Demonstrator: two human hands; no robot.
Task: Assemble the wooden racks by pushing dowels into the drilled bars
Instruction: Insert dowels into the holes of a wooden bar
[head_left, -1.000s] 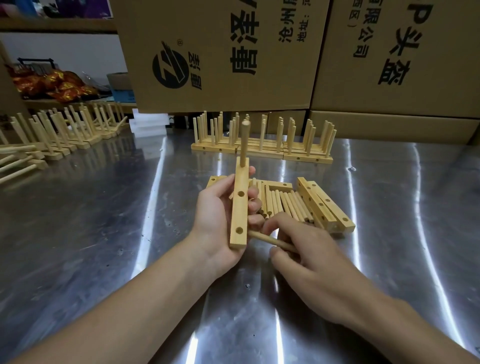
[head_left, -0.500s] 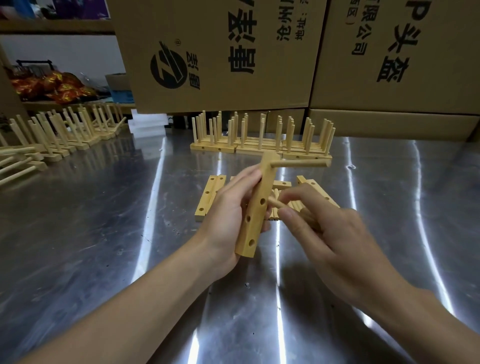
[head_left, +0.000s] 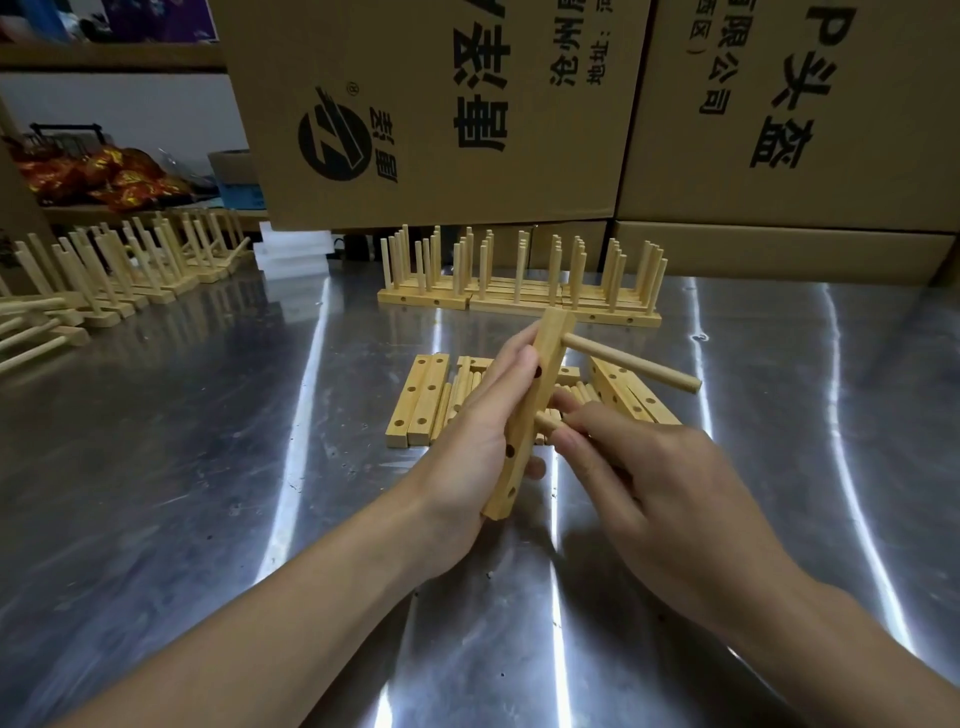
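Note:
My left hand grips a drilled wooden bar that stands tilted above the steel table. One dowel sticks out of the bar's upper hole and points right. My right hand pinches a second dowel, whose tip sits at the bar's right face near the middle hole. Two empty holes show lower on the bar. Behind my hands lie loose dowels between spare drilled bars.
Finished racks stand in a row at the table's back, and more racks line the far left. Large cardboard boxes wall off the back. More drilled bars lie right of the loose dowels on the steel table.
The bar has turned from lying flat in my left hand to standing tilted, its fitted dowel now pointing right. My right hand lifted a dowel and brought its tip to the bar.

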